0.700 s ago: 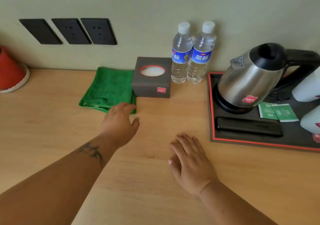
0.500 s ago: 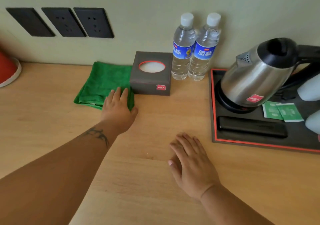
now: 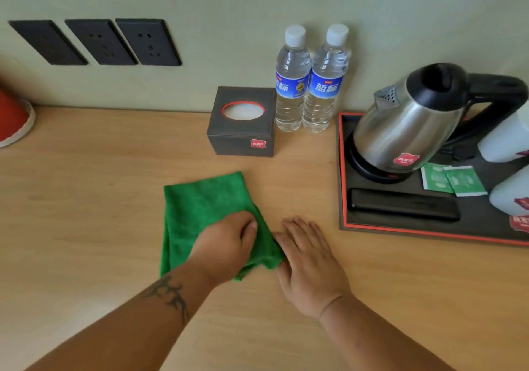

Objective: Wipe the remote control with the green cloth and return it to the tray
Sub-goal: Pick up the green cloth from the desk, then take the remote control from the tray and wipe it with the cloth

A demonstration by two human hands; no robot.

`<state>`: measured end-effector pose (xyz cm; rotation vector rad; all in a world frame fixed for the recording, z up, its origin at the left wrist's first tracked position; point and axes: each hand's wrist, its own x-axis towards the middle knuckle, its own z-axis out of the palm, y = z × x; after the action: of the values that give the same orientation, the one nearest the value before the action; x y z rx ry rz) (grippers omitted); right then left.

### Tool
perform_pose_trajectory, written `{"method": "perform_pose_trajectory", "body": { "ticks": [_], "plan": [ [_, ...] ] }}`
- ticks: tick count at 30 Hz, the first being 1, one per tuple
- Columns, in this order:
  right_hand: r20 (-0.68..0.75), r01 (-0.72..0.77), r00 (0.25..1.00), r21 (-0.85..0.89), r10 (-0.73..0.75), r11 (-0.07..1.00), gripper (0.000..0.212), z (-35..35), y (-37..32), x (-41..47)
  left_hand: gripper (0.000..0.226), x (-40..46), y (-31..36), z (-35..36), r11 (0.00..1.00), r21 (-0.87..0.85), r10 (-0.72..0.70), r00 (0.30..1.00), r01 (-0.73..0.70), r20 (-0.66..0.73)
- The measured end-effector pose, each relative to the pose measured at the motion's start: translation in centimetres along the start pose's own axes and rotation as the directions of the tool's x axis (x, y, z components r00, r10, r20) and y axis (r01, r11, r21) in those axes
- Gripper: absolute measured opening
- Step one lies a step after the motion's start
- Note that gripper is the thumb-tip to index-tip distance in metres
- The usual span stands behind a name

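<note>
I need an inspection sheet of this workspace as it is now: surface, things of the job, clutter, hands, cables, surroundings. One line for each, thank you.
Surface: wooden counter, bare at the left and in front.
Job's things: green cloth flat on the counter; black remote control lying in the tray, untouched.
Clutter: tissue box, two water bottles, kettle, green sachets, white cups.
Hands: left hand pressing on the cloth, fingers curled; right hand flat and open on the counter, touching the cloth's edge.
Cables: black cord behind the kettle.
Surroundings: three wall sockets; red object at the left edge.
</note>
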<state>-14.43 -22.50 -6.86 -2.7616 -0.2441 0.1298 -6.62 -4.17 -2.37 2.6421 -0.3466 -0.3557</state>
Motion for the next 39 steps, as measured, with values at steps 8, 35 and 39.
{"method": "perform_pose_trajectory", "body": {
  "ticks": [8, 35, 39],
  "plan": [
    [0.102, 0.034, 0.993, 0.294, -0.067, 0.955, 0.055, -3.4, 1.4, 0.1, 0.082, -2.4, -0.2, 4.3, 0.939, 0.322, -0.108, 0.992, 0.124, -0.069],
    [0.305, -0.424, 0.904, 0.725, 0.299, 0.542, 0.06, -12.7, 11.4, -5.8, 0.033, 3.6, 18.6, 2.9, 0.901, -0.431, -0.046, 0.999, 0.039, -0.005],
    [0.239, -0.293, 0.944, 0.285, 0.228, 0.913, 0.072, -14.0, 12.6, -8.0, 0.049, 7.5, 18.0, 5.1, 0.94, 0.151, 0.3, 0.952, -0.305, 0.053]
  ]
}}
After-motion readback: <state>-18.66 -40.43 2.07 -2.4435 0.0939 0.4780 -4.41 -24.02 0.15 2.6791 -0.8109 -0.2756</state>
